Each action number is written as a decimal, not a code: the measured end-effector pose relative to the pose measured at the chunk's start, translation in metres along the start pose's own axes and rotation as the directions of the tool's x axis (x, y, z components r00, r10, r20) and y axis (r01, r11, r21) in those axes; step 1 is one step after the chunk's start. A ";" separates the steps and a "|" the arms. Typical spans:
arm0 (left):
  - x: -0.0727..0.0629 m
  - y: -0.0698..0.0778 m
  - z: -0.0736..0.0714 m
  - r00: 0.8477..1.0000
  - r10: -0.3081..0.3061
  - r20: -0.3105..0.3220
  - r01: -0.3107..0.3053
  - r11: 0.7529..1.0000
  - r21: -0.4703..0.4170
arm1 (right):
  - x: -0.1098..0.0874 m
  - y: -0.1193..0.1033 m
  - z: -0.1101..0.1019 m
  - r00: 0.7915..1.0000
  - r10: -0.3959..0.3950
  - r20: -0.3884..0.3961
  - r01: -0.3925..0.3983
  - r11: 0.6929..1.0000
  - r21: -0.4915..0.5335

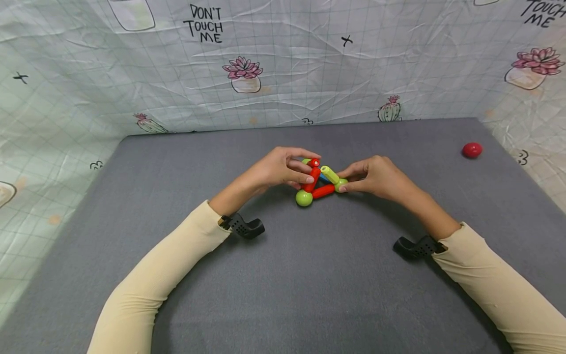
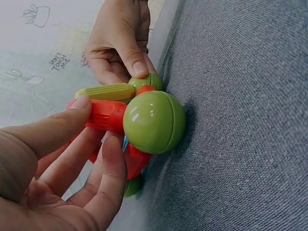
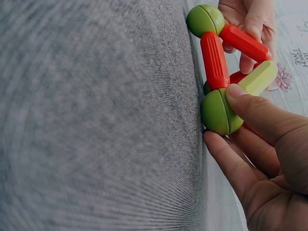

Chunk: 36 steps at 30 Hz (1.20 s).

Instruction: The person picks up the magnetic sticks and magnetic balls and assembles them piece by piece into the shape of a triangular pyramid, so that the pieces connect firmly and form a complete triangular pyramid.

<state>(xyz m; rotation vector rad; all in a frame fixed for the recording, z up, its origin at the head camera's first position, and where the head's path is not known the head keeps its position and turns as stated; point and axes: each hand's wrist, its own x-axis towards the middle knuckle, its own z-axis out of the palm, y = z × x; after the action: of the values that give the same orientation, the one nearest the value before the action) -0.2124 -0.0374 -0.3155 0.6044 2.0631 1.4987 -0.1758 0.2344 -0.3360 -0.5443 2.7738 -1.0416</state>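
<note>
A small frame of magnetic rods and balls sits on the grey table between the hands. Its base has a red rod (image 1: 324,191) joining the near green ball (image 1: 303,198) to the right green ball (image 1: 341,185); part of a blue rod shows behind. My left hand (image 1: 283,168) pinches a red rod (image 2: 107,115) that slants up from the near ball. With thumb and fingers, my right hand (image 1: 383,179) grips the right green ball (image 3: 216,111), from which a yellow-green rod (image 3: 260,77) leans upward. Another red rod (image 1: 315,162) rises at the back, partly hidden by left fingers.
A red ball (image 1: 472,150) lies alone near the table's far right corner. Behind the grey table (image 1: 283,275) hangs a printed curtain (image 1: 292,64). Black wrist mounts (image 1: 247,227) stick out from both cuffs.
</note>
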 end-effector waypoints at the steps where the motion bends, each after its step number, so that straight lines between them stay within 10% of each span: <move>1: 0.000 0.000 0.000 1.000 0.001 0.000 -0.001 1.000 0.000 | 0.000 0.000 0.000 1.000 0.001 0.001 -0.001 1.000 0.001; 26: -0.003 0.000 -0.011 0.999 0.022 0.047 -0.023 0.999 0.031 | 0.000 -0.003 0.000 0.999 0.040 -0.005 -0.040 0.999 0.014; 36: 0.010 -0.009 -0.020 0.989 0.101 -0.104 -0.052 0.917 0.396 | 0.001 0.001 0.001 0.998 0.057 -0.001 -0.057 0.998 0.007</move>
<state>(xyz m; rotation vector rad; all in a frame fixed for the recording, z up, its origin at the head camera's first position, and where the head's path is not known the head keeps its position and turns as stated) -0.2336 -0.0485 -0.3205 0.7674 2.4885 1.1898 -0.1769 0.2342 -0.3375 -0.4610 2.7687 -1.0392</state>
